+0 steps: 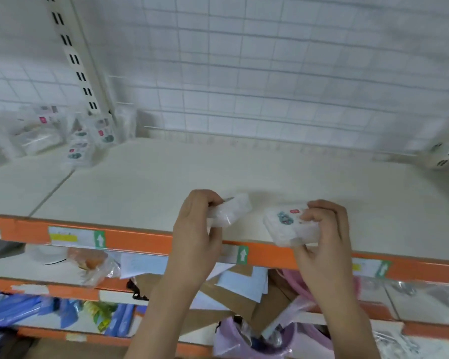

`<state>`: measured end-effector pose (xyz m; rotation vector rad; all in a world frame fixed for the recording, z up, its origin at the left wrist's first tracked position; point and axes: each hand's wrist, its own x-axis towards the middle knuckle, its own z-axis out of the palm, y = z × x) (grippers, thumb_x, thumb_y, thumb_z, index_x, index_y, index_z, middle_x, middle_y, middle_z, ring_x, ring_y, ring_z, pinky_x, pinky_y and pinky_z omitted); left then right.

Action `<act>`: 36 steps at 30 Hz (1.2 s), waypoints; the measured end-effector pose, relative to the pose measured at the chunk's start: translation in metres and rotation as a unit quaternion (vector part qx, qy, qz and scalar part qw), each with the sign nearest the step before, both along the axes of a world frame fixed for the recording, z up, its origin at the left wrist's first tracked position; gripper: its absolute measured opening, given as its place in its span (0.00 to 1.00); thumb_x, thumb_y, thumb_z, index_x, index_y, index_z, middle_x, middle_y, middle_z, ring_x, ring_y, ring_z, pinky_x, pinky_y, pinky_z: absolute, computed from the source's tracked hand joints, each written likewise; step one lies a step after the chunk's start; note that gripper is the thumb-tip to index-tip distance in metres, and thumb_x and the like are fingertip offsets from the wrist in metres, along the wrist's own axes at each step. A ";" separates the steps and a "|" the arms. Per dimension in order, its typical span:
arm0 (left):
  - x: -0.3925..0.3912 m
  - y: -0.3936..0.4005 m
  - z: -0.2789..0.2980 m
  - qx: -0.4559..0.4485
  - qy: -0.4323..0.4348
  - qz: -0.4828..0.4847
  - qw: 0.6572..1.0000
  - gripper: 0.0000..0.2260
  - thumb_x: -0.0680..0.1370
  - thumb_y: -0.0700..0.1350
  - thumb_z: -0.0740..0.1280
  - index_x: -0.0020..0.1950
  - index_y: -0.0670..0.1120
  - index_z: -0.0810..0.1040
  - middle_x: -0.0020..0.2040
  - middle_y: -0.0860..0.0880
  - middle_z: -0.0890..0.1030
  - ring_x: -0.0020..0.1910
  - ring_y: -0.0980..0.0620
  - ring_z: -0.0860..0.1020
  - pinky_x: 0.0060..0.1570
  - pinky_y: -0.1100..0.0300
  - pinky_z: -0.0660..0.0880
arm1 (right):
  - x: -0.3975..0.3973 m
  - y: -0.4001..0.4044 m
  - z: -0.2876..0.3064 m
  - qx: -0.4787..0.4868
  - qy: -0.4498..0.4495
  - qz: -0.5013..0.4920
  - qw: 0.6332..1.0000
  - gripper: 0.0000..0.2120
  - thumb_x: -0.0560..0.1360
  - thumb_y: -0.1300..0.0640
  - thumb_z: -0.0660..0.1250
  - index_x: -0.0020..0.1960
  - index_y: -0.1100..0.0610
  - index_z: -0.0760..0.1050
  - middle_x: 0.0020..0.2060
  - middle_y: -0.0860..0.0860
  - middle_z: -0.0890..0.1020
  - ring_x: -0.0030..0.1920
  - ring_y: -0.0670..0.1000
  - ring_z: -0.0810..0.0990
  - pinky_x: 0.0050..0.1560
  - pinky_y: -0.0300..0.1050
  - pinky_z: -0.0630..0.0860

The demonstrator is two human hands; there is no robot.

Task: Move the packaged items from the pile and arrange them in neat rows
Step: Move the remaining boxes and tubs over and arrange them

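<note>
My left hand (pixel 195 226) grips a white plastic-wrapped packet (pixel 231 209) by its near end, plain side showing, just above the cream shelf (pixel 166 182) near its front edge. My right hand (pixel 324 229) holds a second white packet (pixel 283 226) with a red and teal label facing up, thumb underneath and fingers curled over its right end. The two packets are a short gap apart. A blurred pile of similar labelled packets (pixel 86 141) lies at the shelf's back left corner.
An orange front rail (pixel 140 238) with white and green arrow labels edges the shelf. A white wire grid (pixel 244 73) backs it, with slotted uprights (pixel 73 58) at left and right. Lower shelves hold blue packs (pixel 16 309), papers, cardboard and pink plastic bags (pixel 244 338).
</note>
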<state>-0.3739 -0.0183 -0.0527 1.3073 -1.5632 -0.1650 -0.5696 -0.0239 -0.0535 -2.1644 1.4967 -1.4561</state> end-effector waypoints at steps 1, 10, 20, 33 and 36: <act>-0.005 -0.001 0.001 0.002 -0.001 -0.003 1.000 0.21 0.66 0.29 0.61 0.50 0.51 0.67 0.45 0.49 0.75 0.44 0.55 0.73 0.44 0.75 0.66 | -0.006 0.000 -0.001 0.002 -0.008 -0.002 1.000 0.13 0.63 0.57 0.56 0.48 0.53 0.66 0.54 0.52 0.67 0.56 0.43 0.67 0.54 0.21 0.63; -0.020 -0.031 0.000 -0.023 -0.068 -0.011 0.997 0.25 0.61 0.22 0.64 0.46 0.47 0.66 0.55 0.48 0.69 0.51 0.53 0.72 0.48 0.72 0.69 | -0.027 -0.018 -0.005 0.001 -0.006 -0.029 1.000 0.26 0.61 0.77 0.67 0.49 0.52 0.65 0.55 0.49 0.68 0.57 0.45 0.69 0.54 0.29 0.68; -0.093 -0.055 0.002 -0.021 -0.049 -0.043 0.998 0.24 0.60 0.23 0.66 0.47 0.46 0.67 0.54 0.46 0.70 0.51 0.59 0.69 0.49 0.79 0.64 | -0.102 -0.031 -0.007 -0.006 -0.006 -0.048 0.999 0.26 0.62 0.75 0.68 0.49 0.51 0.65 0.55 0.49 0.67 0.58 0.48 0.70 0.54 0.27 0.68; -0.365 -0.044 0.010 -0.024 -0.042 -0.077 0.996 0.14 0.64 0.35 0.63 0.47 0.45 0.72 0.47 0.48 0.72 0.45 0.53 0.72 0.44 0.72 0.68 | -0.358 -0.029 0.011 -0.029 0.028 -0.041 0.998 0.17 0.65 0.61 0.58 0.54 0.54 0.70 0.51 0.50 0.71 0.51 0.39 0.69 0.55 0.25 0.63; -0.401 -0.041 0.014 -0.018 -0.089 -0.031 0.995 0.09 0.66 0.43 0.64 0.45 0.45 0.72 0.42 0.48 0.74 0.40 0.48 0.73 0.39 0.57 0.72 | -0.392 -0.028 0.014 -0.033 0.025 -0.039 0.998 0.16 0.65 0.67 0.62 0.53 0.60 0.75 0.51 0.53 0.72 0.51 0.38 0.69 0.55 0.25 0.64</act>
